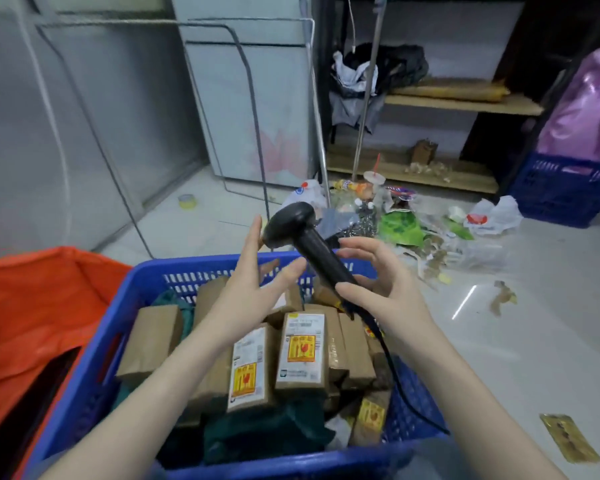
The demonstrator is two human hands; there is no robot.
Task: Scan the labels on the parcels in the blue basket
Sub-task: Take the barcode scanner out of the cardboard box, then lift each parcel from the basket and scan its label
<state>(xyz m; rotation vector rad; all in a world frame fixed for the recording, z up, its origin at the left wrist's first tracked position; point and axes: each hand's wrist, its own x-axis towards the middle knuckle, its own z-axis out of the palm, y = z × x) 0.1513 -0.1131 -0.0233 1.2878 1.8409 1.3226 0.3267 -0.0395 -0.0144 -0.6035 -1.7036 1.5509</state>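
Parcels of brown cardboard [302,351], several with white-and-yellow printed labels facing up, lie heaped with dark green cloth inside the blue plastic lattice basket [142,275], which sits nearest the wearer at the bottom of the view. Two labelled parcels stand side by side near the basket's middle, directly below both hands, their long sides running from the near rim toward the far rim. Above the basket's far half, the black handheld barcode scanner [309,244] is tilted, its long axis running from the head at upper left, beyond the far rim, down to the handle at lower right; its black cable [395,372] trails down over the basket's right wall. Which way the scan window faces cannot be told. The right hand [378,282] holds the lower handle loosely, thumb under, fingers half spread. The left hand [257,271] is open wide, fingertips just beside the scanner head, gripping nothing. By my judgement the right hand is better placed to tip the head down at the labels beneath. Beyond the basket, litter [413,230] is scattered on the pale floor.
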